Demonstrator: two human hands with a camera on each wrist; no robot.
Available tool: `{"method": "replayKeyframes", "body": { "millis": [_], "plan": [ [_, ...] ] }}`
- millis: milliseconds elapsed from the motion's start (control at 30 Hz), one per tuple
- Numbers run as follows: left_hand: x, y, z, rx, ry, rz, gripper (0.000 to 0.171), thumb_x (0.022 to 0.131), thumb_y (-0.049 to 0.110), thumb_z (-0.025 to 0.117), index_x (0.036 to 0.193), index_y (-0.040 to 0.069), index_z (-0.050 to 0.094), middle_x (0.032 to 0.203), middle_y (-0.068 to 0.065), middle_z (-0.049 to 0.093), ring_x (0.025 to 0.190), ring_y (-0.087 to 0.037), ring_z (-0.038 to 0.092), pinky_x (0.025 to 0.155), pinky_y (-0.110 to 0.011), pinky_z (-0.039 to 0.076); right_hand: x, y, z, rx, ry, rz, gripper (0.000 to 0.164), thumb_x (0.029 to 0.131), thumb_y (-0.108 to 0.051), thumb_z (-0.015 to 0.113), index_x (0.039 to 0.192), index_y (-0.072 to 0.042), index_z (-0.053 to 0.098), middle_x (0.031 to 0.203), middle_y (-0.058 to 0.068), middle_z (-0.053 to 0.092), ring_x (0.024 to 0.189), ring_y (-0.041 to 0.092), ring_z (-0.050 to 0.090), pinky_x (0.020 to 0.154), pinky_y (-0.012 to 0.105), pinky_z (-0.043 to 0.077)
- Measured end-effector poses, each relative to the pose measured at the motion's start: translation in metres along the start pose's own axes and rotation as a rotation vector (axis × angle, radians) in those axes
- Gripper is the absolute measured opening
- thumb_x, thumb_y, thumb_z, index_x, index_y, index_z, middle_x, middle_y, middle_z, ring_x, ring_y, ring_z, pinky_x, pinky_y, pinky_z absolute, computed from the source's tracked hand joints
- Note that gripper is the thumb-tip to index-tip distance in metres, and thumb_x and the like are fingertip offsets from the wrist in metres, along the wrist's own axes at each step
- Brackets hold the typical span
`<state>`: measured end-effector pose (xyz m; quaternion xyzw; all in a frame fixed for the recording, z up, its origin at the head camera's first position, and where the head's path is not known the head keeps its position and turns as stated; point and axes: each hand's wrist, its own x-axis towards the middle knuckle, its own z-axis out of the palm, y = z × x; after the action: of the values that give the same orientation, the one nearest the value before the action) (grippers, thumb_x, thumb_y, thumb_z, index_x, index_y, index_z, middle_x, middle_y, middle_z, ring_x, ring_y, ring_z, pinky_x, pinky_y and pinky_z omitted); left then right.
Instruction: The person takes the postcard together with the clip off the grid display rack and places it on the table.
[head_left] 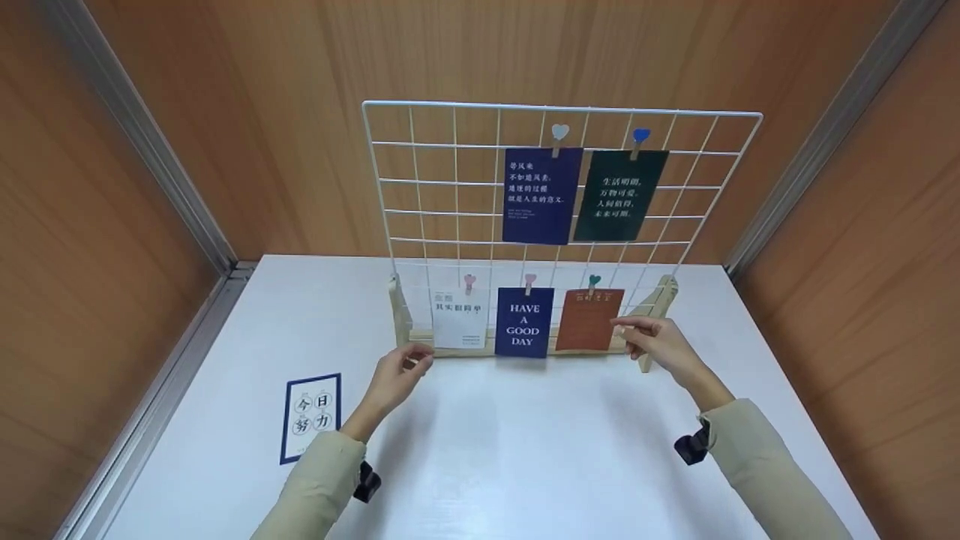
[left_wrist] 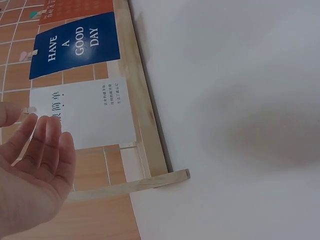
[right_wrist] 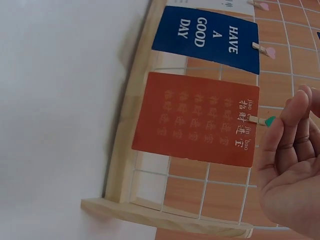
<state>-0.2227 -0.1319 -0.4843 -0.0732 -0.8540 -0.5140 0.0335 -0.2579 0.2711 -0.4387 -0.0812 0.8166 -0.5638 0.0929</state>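
Observation:
My left hand (head_left: 397, 375) is beside the lower left corner of a white card (head_left: 459, 321) in the head view, fingers loosely bent and nothing in them. My right hand (head_left: 664, 346) is by the right edge of an orange-red card (head_left: 589, 330), also with nothing in it; in the right wrist view its fingertips are near the green heart clip (right_wrist: 270, 121). Between these two cards hangs a blue "HAVE A GOOD DAY" card (head_left: 525, 322). Small heart-topped clothespins hold the three cards in a row low on a white wire grid (head_left: 562, 106).
Higher on the grid hang a dark blue card (head_left: 541, 199) and a dark green card (head_left: 622, 195), each clipped. The grid stands on a wooden base (left_wrist: 142, 105). A blue-bordered card (head_left: 311, 394) lies on the white table (head_left: 465, 450), partly behind the left sleeve. Wood-grain panels (head_left: 247, 127) enclose the table.

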Motion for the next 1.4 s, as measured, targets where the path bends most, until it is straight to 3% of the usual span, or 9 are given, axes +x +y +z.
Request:
{"method": "replayKeyframes", "body": {
  "millis": [300, 533, 933, 1167, 1400],
  "plan": [
    [0.006, 0.008, -0.001, 0.027, -0.013, 0.009, 0.018, 0.087, 0.011, 0.054, 0.101, 0.002, 0.059, 0.090, -0.004, 0.057, 0.083, -0.022, 0.053, 0.070, -0.033, 0.045, 0.005, -0.014, -0.002, -0.006, 0.022, -0.018, 0.039, 0.087, -0.024, 0.056, 0.116, 0.003, 0.054, 0.082, 0.016, 0.055, 0.069, 0.022, 0.053, 0.064, 0.030, 0.048],
    [0.009, 0.015, -0.003, 0.028, -0.008, 0.019, 0.015, 0.087, 0.011, 0.055, 0.099, 0.004, 0.060, 0.088, -0.003, 0.056, 0.080, -0.020, 0.054, 0.069, -0.032, 0.046, 0.010, -0.025, -0.005, -0.027, 0.040, -0.018, 0.042, 0.086, -0.028, 0.057, 0.116, 0.001, 0.055, 0.077, 0.008, 0.055, 0.067, 0.016, 0.053, 0.066, 0.031, 0.048],
    [0.019, 0.026, -0.004, 0.053, -0.019, 0.032, 0.015, 0.087, 0.013, 0.055, 0.099, 0.005, 0.060, 0.088, -0.003, 0.056, 0.079, -0.019, 0.054, 0.067, -0.031, 0.046, 0.013, -0.038, -0.011, -0.032, 0.053, -0.055, 0.042, 0.085, -0.029, 0.059, 0.113, 0.003, 0.056, 0.074, 0.012, 0.057, 0.065, 0.021, 0.055, 0.060, 0.028, 0.048],
    [0.023, 0.033, -0.005, 0.050, -0.018, 0.074, 0.015, 0.086, 0.012, 0.056, 0.098, 0.004, 0.060, 0.087, -0.002, 0.057, 0.076, -0.018, 0.055, 0.065, -0.030, 0.046, 0.015, -0.045, -0.013, -0.025, 0.042, -0.064, 0.045, 0.086, -0.029, 0.057, 0.115, 0.005, 0.053, 0.073, 0.009, 0.056, 0.062, 0.014, 0.054, 0.059, 0.025, 0.048],
    [0.028, 0.040, -0.004, 0.041, -0.018, 0.092, 0.015, 0.088, 0.014, 0.054, 0.099, 0.006, 0.060, 0.090, -0.002, 0.055, 0.078, -0.017, 0.054, 0.068, -0.029, 0.045, 0.016, -0.056, -0.015, -0.055, 0.049, -0.056, 0.040, 0.087, -0.027, 0.056, 0.116, 0.001, 0.055, 0.076, 0.008, 0.056, 0.067, 0.021, 0.054, 0.063, 0.029, 0.049]
  ]
}}
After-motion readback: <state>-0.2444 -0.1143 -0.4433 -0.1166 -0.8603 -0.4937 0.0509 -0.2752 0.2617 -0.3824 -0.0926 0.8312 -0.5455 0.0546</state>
